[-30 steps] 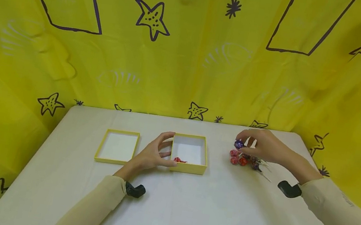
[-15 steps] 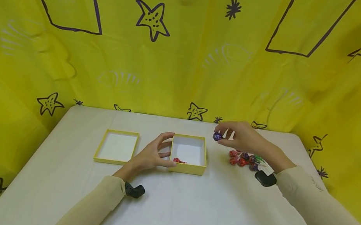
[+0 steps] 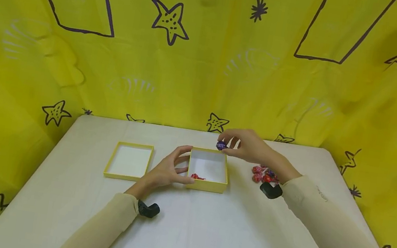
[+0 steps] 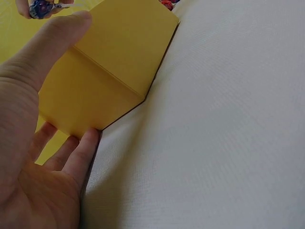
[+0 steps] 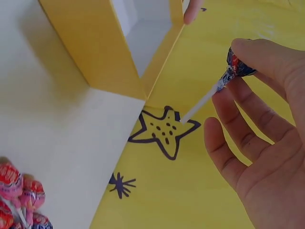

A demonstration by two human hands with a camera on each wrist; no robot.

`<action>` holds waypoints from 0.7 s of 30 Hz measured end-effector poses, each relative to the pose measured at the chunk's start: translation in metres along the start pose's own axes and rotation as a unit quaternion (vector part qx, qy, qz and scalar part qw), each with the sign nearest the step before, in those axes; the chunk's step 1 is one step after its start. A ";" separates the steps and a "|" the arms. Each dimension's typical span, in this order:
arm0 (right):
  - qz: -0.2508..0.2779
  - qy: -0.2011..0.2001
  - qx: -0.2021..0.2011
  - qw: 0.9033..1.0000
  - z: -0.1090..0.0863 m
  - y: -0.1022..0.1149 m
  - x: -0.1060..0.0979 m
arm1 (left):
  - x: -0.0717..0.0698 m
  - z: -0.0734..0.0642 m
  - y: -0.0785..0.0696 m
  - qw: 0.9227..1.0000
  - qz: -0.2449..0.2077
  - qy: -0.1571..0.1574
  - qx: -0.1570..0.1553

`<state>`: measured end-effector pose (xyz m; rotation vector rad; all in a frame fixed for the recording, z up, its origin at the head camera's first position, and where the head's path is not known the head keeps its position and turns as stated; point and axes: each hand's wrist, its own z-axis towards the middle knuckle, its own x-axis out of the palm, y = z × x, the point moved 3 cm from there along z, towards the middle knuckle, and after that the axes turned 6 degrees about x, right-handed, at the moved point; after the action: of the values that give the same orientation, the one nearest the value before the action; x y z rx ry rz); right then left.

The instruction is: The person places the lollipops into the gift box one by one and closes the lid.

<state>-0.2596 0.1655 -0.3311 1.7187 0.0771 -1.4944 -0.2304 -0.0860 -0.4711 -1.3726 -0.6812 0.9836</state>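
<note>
A yellow box (image 3: 206, 185) with a white inside stands uncovered mid-table. My left hand (image 3: 165, 171) grips its left side, thumb at the front corner and fingers spread toward the back, as the left wrist view also shows. A red-wrapped lollipop (image 3: 196, 176) lies inside near the front left corner. Over the box's far right rim, my right hand (image 3: 247, 145) pinches a purple-blue lollipop (image 3: 221, 145) by its wrapped head. Its white stick (image 5: 200, 105) points away from the palm in the right wrist view.
A shallow yellow-edged lid (image 3: 128, 161) lies left of the box, white inside up. Right of the box, a pile of red, pink and dark lollipops (image 3: 258, 176) is partly hidden behind the right forearm. A yellow patterned curtain (image 3: 190, 75) borders the table's back.
My right hand has carried the purple-blue lollipop leftward from the pile to above the box's far right rim. My left hand and the box have stayed put.
</note>
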 end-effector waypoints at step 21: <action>0.036 0.055 0.013 0.998 0.035 0.004 0.045 | 0.000 0.001 -0.001 1.000 0.003 -0.001 -0.005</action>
<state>-0.2722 0.1216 -0.3647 1.8040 0.0529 -1.3538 -0.2308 -0.0859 -0.4702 -1.3849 -0.6841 0.9874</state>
